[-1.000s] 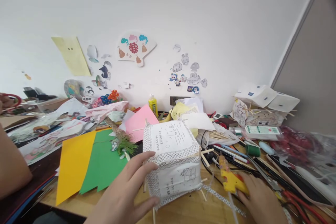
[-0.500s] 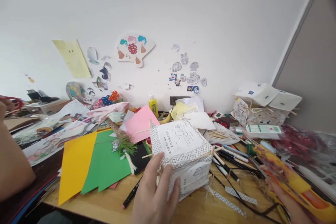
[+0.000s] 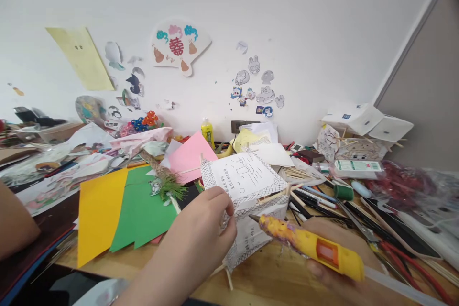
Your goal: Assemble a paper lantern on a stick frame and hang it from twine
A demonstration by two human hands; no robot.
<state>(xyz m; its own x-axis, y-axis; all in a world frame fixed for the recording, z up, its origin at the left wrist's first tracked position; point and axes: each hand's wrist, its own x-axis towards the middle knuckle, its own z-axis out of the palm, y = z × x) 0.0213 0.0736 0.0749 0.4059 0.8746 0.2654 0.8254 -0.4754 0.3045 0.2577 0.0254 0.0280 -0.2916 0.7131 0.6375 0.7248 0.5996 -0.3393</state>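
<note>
A home craft corner. Coloured paper sheets [image 3: 143,215], pens [image 3: 312,197] and a glue bottle [image 3: 207,133] crowd the bench [image 3: 272,279]. Paper cutouts [image 3: 256,88] dot the wall [image 3: 304,14] at twelve o'clock.

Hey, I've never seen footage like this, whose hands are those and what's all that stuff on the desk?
No machine here: a camera worn on a person's head looks forward and down, so both hands at the bottom are the wearer's own. The left hand grips a corner of a paper lantern, a cube of drawn-on sheets on thin sticks. The right hand holds a yellow glue gun, its tip pointing at the lantern. The wooden desk carries yellow, green and pink paper sheets, pens and much craft clutter. The arm at the left edge is someone else's.
</note>
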